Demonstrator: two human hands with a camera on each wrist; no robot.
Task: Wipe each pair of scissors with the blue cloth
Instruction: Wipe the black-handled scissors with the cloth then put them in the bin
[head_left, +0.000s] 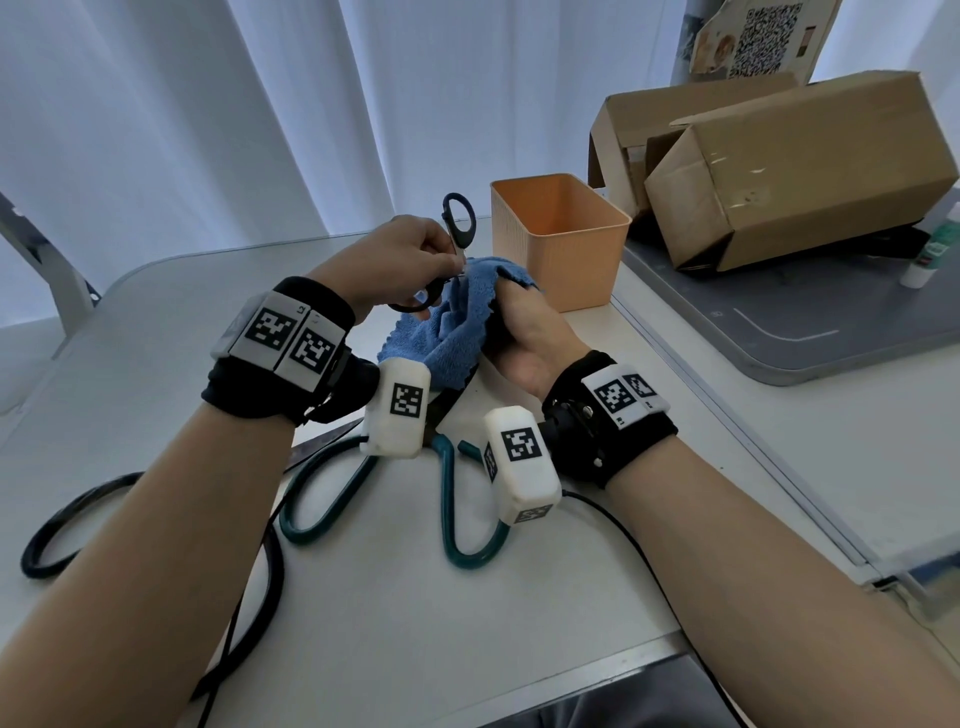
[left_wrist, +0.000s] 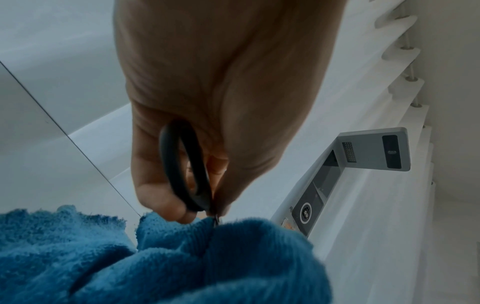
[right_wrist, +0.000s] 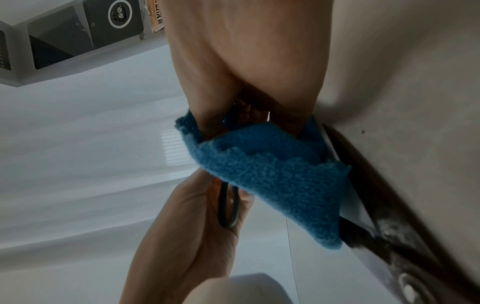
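Observation:
My left hand (head_left: 415, 260) grips small black-handled scissors (head_left: 459, 223) near the pivot, handles spread; one loop (left_wrist: 182, 164) shows under my fingers. Their blades are buried in the blue cloth (head_left: 452, 327), which my right hand (head_left: 519, 332) bunches around them. The cloth (left_wrist: 155, 257) fills the bottom of the left wrist view, and the cloth (right_wrist: 272, 174) hangs below my right fingers. Large teal-handled scissors (head_left: 457, 514) lie on the white table (head_left: 571, 587) under my wrists. A black-handled pair (head_left: 67, 525) lies at the left, partly hidden by my forearm.
An orange plastic bin (head_left: 558, 234) stands just behind my hands. Cardboard boxes (head_left: 779, 166) sit on a grey tray (head_left: 779, 332) at the back right, with a small white bottle (head_left: 922, 260) beside them. A black cable (head_left: 623, 535) runs across the table front.

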